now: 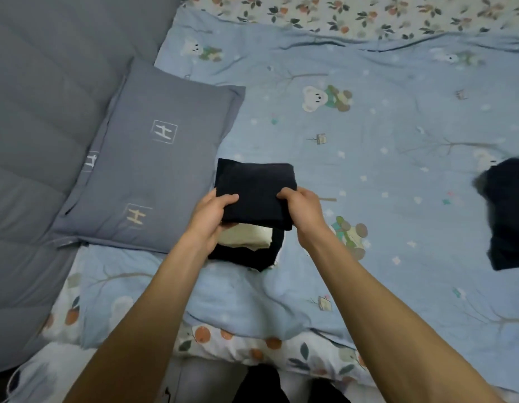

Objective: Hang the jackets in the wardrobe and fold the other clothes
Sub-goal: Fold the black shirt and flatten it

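Note:
A folded dark navy garment (pixel 256 187) is held just above the bed. My left hand (pixel 211 213) grips its left edge, thumb on top. My right hand (pixel 303 210) grips its right edge the same way. Directly beneath it lies a small stack: a folded cream garment (pixel 249 238) on top of a folded black garment (pixel 246 257). Another dark garment (pixel 505 213), unfolded, lies at the right edge of the bed and is partly cut off by the frame.
A light blue quilt (pixel 368 141) with bear prints covers the bed. A grey pillow (pixel 153 158) lies left of the stack, against a grey padded headboard (pixel 43 112). A floral sheet (pixel 252 344) shows along the near edge.

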{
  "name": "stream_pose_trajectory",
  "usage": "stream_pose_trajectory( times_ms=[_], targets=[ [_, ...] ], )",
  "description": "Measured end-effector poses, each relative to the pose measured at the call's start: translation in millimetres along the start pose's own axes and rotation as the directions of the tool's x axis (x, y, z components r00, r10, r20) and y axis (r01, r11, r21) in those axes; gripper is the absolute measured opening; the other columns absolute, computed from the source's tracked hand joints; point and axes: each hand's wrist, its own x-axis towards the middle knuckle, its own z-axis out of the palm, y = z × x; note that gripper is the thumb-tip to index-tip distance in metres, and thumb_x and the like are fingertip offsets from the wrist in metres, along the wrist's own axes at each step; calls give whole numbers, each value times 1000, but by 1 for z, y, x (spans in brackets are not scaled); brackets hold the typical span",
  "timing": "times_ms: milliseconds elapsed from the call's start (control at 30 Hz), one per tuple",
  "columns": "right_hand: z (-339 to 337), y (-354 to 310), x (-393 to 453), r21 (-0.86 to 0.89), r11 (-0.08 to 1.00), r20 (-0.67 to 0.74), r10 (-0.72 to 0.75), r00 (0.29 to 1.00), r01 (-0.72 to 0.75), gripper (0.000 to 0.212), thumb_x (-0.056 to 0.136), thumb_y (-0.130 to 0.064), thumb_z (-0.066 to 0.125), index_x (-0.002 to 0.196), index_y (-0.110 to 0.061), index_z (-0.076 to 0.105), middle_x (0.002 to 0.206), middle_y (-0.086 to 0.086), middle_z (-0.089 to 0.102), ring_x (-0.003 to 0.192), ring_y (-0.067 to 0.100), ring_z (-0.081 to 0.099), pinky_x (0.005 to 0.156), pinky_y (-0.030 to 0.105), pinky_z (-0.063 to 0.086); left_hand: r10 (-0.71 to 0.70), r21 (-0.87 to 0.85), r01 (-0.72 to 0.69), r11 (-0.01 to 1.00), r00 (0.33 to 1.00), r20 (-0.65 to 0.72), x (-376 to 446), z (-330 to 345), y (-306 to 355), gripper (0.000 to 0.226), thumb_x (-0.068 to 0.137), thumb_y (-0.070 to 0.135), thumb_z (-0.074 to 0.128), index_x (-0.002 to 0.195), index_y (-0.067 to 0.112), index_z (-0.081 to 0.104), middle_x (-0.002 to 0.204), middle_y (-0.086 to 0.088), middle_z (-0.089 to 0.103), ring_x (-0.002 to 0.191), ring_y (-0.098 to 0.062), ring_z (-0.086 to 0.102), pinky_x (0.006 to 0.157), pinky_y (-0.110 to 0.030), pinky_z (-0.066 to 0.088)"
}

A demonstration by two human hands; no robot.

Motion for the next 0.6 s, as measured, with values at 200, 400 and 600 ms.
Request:
stream_pose_trajectory(
  times_ms=[200,400,600],
  targets=[
    [40,88,71,-161,973,-16,167,986,-168,12,89,-16,55,101,-15,56,97,1,65,84,15,62,66,30,52,-185,231,199,953,980,-79,93,-47,-76,21,93,9,62,112,18,66,111,-1,72,98,-18,68,86,-36,56],
    [49,138,94,-319,929,16,205,979,-189,25,89,-13,55,113,-17,52,99,-1,69,91,17,66,72,28,52,-206,436,263,861,963,-174,125,-81,-126,9,89,14,69,91,21,64,92,3,72,85,-13,66,62,-23,52],
    [40,123,96,-678,735,90,72,993,8,38,89,-13,57,127,-9,50,104,5,63,93,23,62,70,27,47,-5,823,47,566,999,-53,123,-83,-116,49,78,24,77,120,20,51,99,-2,66,102,-27,63,85,-36,53]
  ],
)
